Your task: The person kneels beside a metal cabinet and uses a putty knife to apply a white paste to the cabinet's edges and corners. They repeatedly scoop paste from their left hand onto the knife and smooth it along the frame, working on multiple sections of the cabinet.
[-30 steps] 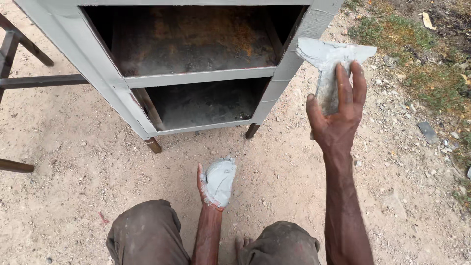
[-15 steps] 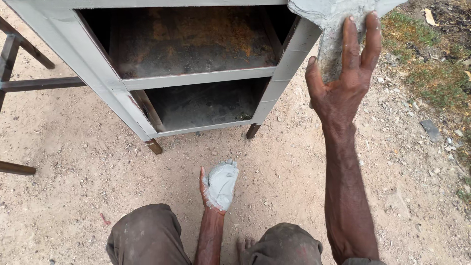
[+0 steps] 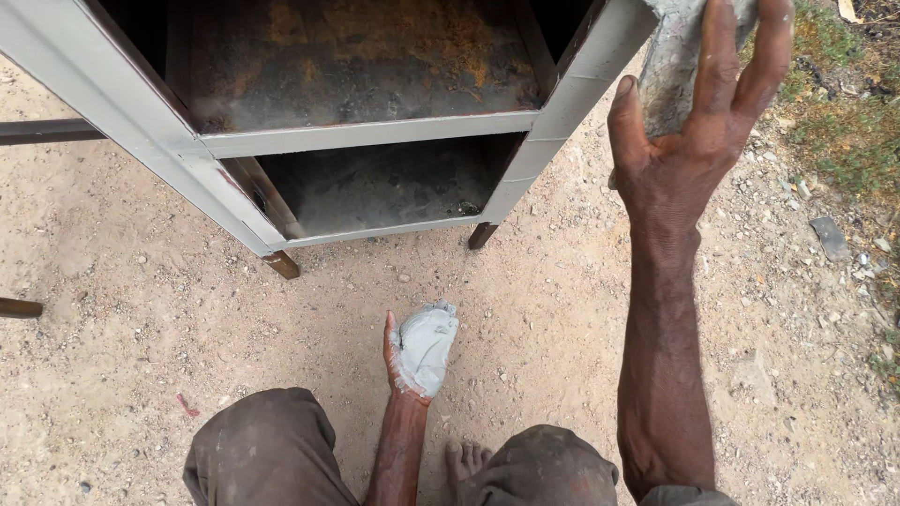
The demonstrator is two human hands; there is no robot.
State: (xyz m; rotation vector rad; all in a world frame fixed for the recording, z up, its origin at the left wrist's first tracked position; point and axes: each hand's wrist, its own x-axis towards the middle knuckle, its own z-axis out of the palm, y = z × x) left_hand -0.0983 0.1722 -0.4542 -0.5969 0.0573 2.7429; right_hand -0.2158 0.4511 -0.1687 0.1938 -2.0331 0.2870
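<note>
A person's right hand (image 3: 698, 141) presses a grey, dust-caked folded pad (image 3: 680, 66) flat against the upper front corner of a grey-painted metal shelf cabinet (image 3: 366, 136), fingers spread over the pad and thumb hooked behind it. The left hand (image 3: 417, 351) rests low between the knees, palm up, cupping a lump of pale grey paste (image 3: 427, 342) in loosely curled fingers. Working this corner well seems to call for even pressure and the pad kept flat along the frame's edge, with the paste held level so none slides off. The pad's top and the corner under it run out of frame, so the contact itself cannot be judged. The rusty brown shelf (image 3: 356, 56) inside is dim, and the pad's material is hard to tell.
</note>
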